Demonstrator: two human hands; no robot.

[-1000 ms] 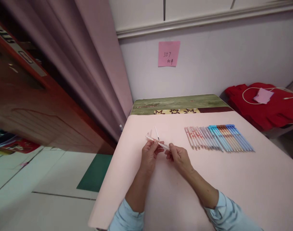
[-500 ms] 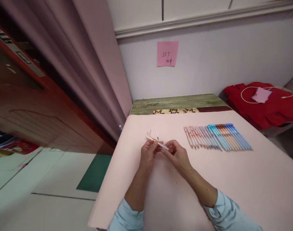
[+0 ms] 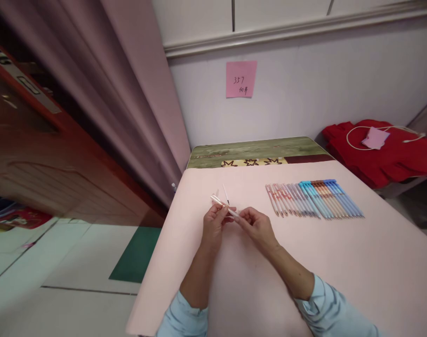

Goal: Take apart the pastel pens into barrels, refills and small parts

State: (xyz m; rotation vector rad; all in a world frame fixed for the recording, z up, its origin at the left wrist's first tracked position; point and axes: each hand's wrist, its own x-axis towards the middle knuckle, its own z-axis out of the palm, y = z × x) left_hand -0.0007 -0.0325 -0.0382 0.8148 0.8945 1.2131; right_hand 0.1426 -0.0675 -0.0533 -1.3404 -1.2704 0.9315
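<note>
A pale, clear pen barrel (image 3: 216, 200) slants between my two hands above the table. My left hand (image 3: 213, 221) is closed around its middle, thumb on top. The fingers of my right hand (image 3: 256, 224) pinch the lower right end, and their tips hide that end. Just beyond my fingers lies a thin white pen refill (image 3: 225, 193) with a dark tip. A small clear piece behind the barrel is too faint to name. To the right, a row of pens (image 3: 313, 200) lies side by side, some pinkish and grey, others light blue, brown and blue.
The table has a pale pink cover (image 3: 241, 281) and a green patterned strip (image 3: 248, 152) at its far edge. A red cloth (image 3: 385, 159) with a white cable lies beyond the right side. A pink note (image 3: 241, 79) is on the wall, and a curtain (image 3: 146, 93) hangs at left.
My right fingertips have shifted slightly along the barrel's lower end, and the barrel stays between both hands. The whole view has moved a little; the refill and the row of pens lie as before.
</note>
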